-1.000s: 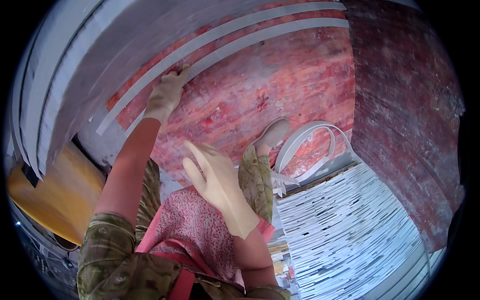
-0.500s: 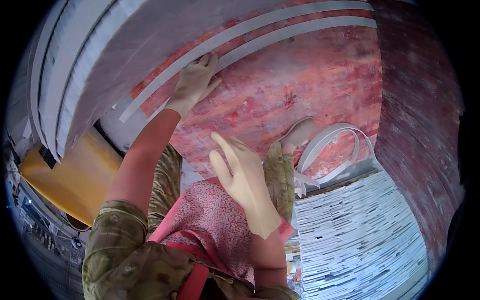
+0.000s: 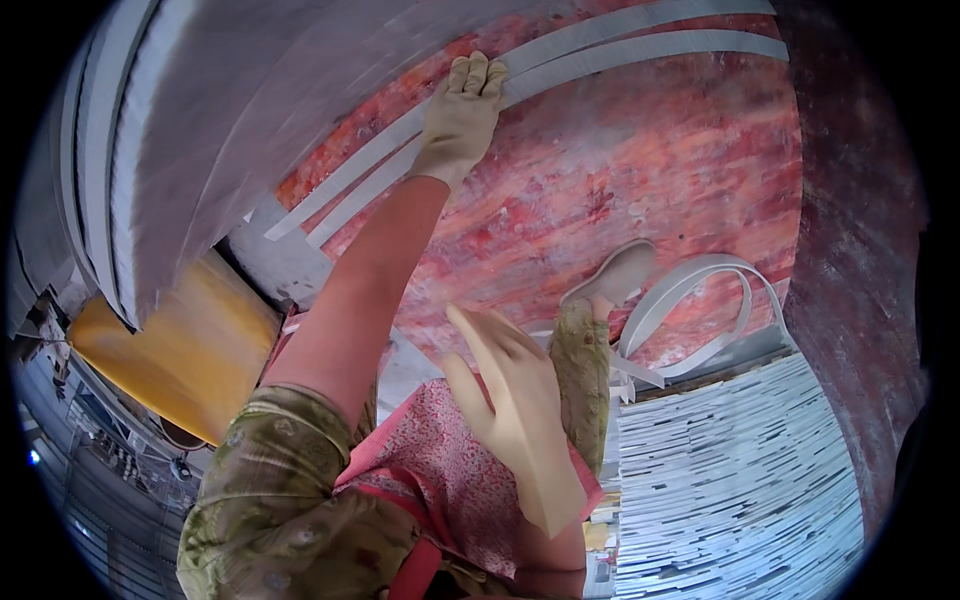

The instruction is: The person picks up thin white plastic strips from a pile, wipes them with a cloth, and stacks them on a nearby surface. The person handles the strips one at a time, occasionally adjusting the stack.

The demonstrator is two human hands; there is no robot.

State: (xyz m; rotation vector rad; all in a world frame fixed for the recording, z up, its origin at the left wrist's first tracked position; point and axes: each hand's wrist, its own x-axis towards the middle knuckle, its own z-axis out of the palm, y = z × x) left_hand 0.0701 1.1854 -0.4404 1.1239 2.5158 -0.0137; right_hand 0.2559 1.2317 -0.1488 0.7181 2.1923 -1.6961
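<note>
My left hand (image 3: 462,115), in a pale glove, reaches out over two long grey strips (image 3: 660,45) that curve along a red, mottled sheet (image 3: 640,150). Its fingers are bent and close together, curled down on the strips, and the thumb is hidden. The strips come out on both sides of the hand, nearly meeting just to its right. My right hand (image 3: 515,405), gloved too, hovers in front of my pink patterned apron (image 3: 415,440). Its thumb stands apart from the fingers, and nothing shows in it.
A loop of pale strip (image 3: 650,305) lies at the right, near my shoe (image 3: 622,272) on the sheet. Below it is a wide stack of thin white layers (image 3: 740,480). A dark reddish curved surface (image 3: 850,200) borders the right. Left are layered grey curved edges (image 3: 115,170) and a yellow panel (image 3: 185,340).
My left hand has moved farther out and right along the strips, its arm stretching. The lower strip's left end now shows on the sheet. The right hand stays open, shifted slightly down and right.
</note>
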